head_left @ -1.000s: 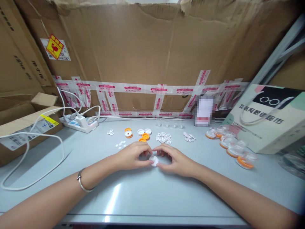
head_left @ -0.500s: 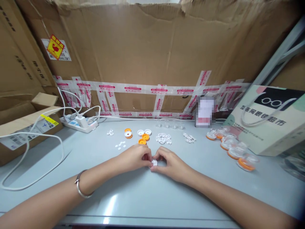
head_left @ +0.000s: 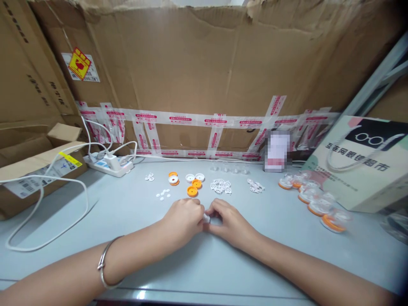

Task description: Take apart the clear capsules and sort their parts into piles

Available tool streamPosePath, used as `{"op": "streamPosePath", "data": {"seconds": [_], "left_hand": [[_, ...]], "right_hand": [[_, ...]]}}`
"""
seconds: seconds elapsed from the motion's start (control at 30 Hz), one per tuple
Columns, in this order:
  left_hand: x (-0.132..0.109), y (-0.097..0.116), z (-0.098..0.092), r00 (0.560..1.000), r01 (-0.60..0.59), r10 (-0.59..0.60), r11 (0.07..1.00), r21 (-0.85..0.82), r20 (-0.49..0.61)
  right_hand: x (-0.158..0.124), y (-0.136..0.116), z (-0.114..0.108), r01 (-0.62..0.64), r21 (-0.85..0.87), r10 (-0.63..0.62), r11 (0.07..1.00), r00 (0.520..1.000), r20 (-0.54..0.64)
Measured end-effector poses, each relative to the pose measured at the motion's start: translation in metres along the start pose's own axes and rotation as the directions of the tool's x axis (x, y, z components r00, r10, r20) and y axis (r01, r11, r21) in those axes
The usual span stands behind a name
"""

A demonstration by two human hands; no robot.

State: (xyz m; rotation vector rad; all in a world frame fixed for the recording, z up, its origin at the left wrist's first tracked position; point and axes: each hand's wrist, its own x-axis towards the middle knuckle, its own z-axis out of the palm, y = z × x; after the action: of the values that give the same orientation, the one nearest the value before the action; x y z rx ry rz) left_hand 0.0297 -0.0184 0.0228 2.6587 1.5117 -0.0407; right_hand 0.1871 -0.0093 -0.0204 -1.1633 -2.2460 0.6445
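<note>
One pale grey tabletop point(head_left: 207, 267) spans the area, glossy, with a light reflection nearer than the left hand point(head_left: 185, 216) and the right hand point(head_left: 229, 221). To the right of the right hand, clear-capped pieces point(head_left: 333, 223), several with orange bases, form a slanting row. Beyond the left hand lie small white discs point(head_left: 162, 198) and orange cups point(head_left: 192, 191); beyond the right hand lie white lattice parts point(head_left: 219, 186), with a smaller white cluster point(head_left: 255, 185) further right. White cups point(head_left: 199, 177) and clear domes point(head_left: 235, 171) lie further off. Far left of the hands are an open carton point(head_left: 68, 176), a looped white cable point(head_left: 46, 248) and a power strip point(head_left: 117, 171); far right, a printed paper bag point(head_left: 353, 170). A large cardboard box point(head_left: 178, 68), banded with printed tape, backs the whole area.

Pose: both forearms angle inward, a metal bracelet point(head_left: 101, 266) on the left one. The left hand is palm down, fingers curled, closed on a white piece point(head_left: 206, 218) where the hands meet. The right hand grips its other side, thumb and forefinger arched around a gap. Fingers cover most of the white piece; its form cannot be read.
</note>
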Motion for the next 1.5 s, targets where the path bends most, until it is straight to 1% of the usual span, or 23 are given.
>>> {"op": "streamPosePath", "data": {"seconds": [0.2, 0.3, 0.37, 0.4, 0.47, 0.5, 0.57, 0.63, 0.7, 0.77, 0.8, 0.87, 0.93, 1.0, 1.07, 1.1, 1.2, 1.27, 1.33, 1.4, 1.5], "left_hand": [[-0.002, 0.003, 0.005, 1.000, -0.021, 0.020, 0.996, 0.091, 0.005], [-0.001, -0.001, 0.006, 0.999, -0.049, 0.051, 0.992, 0.114, -0.017], [-0.001, -0.010, 0.001, 0.996, -0.052, 0.059, 0.993, 0.104, -0.064], [-0.001, -0.017, -0.003, 0.995, -0.036, 0.045, 0.995, 0.095, -0.089], [0.000, -0.033, -0.012, 0.992, 0.042, -0.032, 0.996, 0.081, -0.120], [0.000, -0.042, -0.015, 0.990, 0.103, -0.094, 0.991, 0.090, -0.102], [0.001, -0.058, -0.018, 0.983, 0.183, -0.179, 0.974, 0.132, -0.047], [0.002, -0.069, -0.017, 0.976, 0.213, -0.216, 0.957, 0.196, -0.007], [0.001, -0.073, -0.014, 0.977, 0.205, -0.215, 0.946, 0.251, 0.012], [-0.001, -0.071, -0.014, 0.979, 0.188, -0.201, 0.944, 0.272, 0.020], [-0.003, -0.069, -0.015, 0.980, 0.189, -0.197, 0.943, 0.274, 0.001], [-0.006, -0.061, -0.019, 0.984, 0.176, -0.160, 0.948, 0.265, -0.081], [-0.008, -0.051, -0.020, 0.977, 0.112, -0.062, 0.962, 0.248, -0.202], [-0.009, -0.041, -0.016, 0.948, 0.006, 0.066, 0.974, 0.225, -0.311], [-0.009, -0.033, -0.009, 0.917, -0.085, 0.151, 0.978, 0.190, -0.368], [-0.009, -0.031, -0.006, 0.914, -0.115, 0.168, 0.980, 0.163, -0.369], [-0.009, -0.028, 0.005, 0.942, -0.167, 0.161, 0.986, 0.005, -0.295], [-0.008, -0.029, 0.011, 0.953, -0.209, 0.168, 0.967, -0.146, -0.251], [-0.006, -0.030, 0.017, 0.953, -0.252, 0.193, 0.932, -0.259, -0.234], [-0.003, -0.030, 0.021, 0.955, -0.260, 0.196, 0.913, -0.314, -0.222], [-0.001, -0.028, 0.024, 0.963, -0.234, 0.165, 0.907, -0.351, -0.214]], "right_hand": [[0.001, 0.001, -0.001, -0.016, 0.029, 0.016, 0.999, 1.000, -0.004], [0.002, 0.001, -0.001, -0.014, 0.027, 0.014, 1.000, 1.000, -0.004], [0.002, 0.001, -0.003, -0.027, 0.032, 0.027, 0.999, 1.000, 0.000], [0.002, 0.001, -0.003, -0.039, 0.037, 0.039, 0.999, 0.999, 0.003], [0.002, 0.001, -0.006, -0.065, 0.054, 0.064, 0.996, 0.998, 0.009], [0.002, 0.001, -0.007, -0.075, 0.062, 0.074, 0.995, 0.997, 0.015], [0.002, 0.001, -0.009, -0.087, 0.073, 0.085, 0.994, 0.996, 0.027], [0.003, 0.001, -0.010, -0.093, 0.074, 0.090, 0.993, 0.995, 0.034], [0.004, 0.001, -0.011, -0.093, 0.072, 0.090, 0.993, 0.995, 0.037], [0.004, 0.000, -0.012, -0.090, 0.074, 0.087, 0.993, 0.995, 0.044], [0.003, 0.000, -0.012, -0.093, 0.081, 0.089, 0.992, 0.995, 0.047], [0.003, 0.000, -0.014, -0.110, 0.108, 0.105, 0.988, 0.993, 0.045], [0.002, 0.001, -0.016, -0.125, 0.144, 0.123, 0.982, 0.992, 0.027], [0.003, 0.002, -0.018, -0.108, 0.148, 0.108, 0.983, 0.994, 0.008], [0.005, 0.003, -0.020, -0.059, 0.118, 0.058, 0.991, 0.998, 0.012], [0.006, 0.003, -0.021, -0.031, 0.098, 0.029, 0.995, 0.999, 0.024], [0.009, 0.002, -0.022, 0.028, 0.043, -0.031, 0.999, 0.997, 0.065], [0.010, 0.001, -0.022, 0.047, 0.011, -0.047, 0.999, 0.995, 0.088], [0.011, 0.000, -0.022, 0.059, -0.016, -0.057, 0.998, 0.993, 0.108], [0.013, -0.001, -0.023, 0.065, -0.044, -0.059, 0.997, 0.990, 0.127], [0.016, -0.006, -0.027, 0.042, -0.111, -0.021, 0.993, 0.982, 0.187]]}}
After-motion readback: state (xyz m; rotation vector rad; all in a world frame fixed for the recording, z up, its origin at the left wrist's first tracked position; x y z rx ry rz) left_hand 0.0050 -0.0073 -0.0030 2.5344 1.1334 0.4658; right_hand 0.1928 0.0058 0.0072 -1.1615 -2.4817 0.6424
